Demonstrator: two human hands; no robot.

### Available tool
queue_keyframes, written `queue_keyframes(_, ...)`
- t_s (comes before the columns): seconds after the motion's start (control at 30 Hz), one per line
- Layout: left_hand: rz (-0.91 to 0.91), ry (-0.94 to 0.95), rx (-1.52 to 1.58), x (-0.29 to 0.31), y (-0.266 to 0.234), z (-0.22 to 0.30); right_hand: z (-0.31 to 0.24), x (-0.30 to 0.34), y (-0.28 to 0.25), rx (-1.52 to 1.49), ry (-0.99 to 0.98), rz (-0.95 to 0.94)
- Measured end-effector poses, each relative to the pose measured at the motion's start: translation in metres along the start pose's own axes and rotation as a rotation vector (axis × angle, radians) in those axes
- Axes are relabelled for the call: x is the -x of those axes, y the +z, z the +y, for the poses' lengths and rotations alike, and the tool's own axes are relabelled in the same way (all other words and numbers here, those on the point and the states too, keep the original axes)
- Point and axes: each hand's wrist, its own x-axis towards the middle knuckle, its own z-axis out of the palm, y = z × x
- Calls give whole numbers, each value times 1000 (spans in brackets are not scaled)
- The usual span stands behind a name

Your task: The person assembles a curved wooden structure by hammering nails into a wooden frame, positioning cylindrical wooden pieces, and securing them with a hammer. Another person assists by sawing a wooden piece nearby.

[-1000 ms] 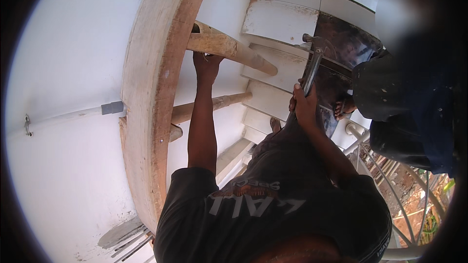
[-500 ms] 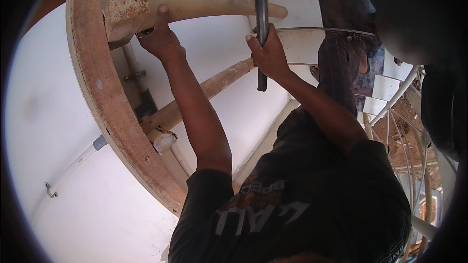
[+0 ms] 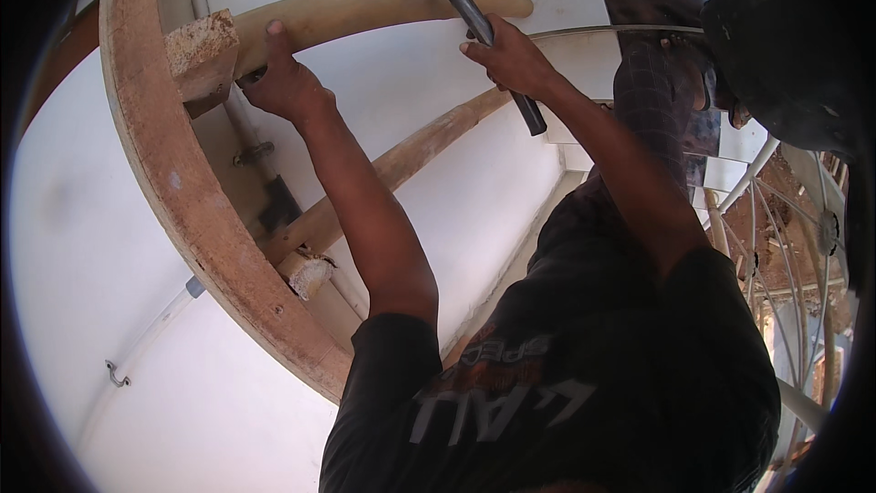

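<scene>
Head view: left hand (image 3: pixel 290 87) grasping upper round pole (image 3: pixel 365 18) near its left end — thumb against side, fingers curled beneath. Right hand (image 3: pixel 513 59) clenched on handle of hammer (image 3: pixel 464 7), tilted, head up-left. Wooden block (image 3: pixel 203 55) at wooden beam's (image 3: pixel 196 187) upper right edge; lower pole (image 3: pixel 438 137) slants rightward.

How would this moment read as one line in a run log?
Left hand: holds wooden pole beside wooden block | Right hand: holds hammer by handle, clear of block
</scene>
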Motion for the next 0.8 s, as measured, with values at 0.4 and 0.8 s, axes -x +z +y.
queue_keyframes(0.4,30,18,71,1,-1,-7,131,-47,7,-391,521,303)
queue_keyframes(0.8,-33,64,88,10,-1,2,88,-39,-2,-139,431,234)
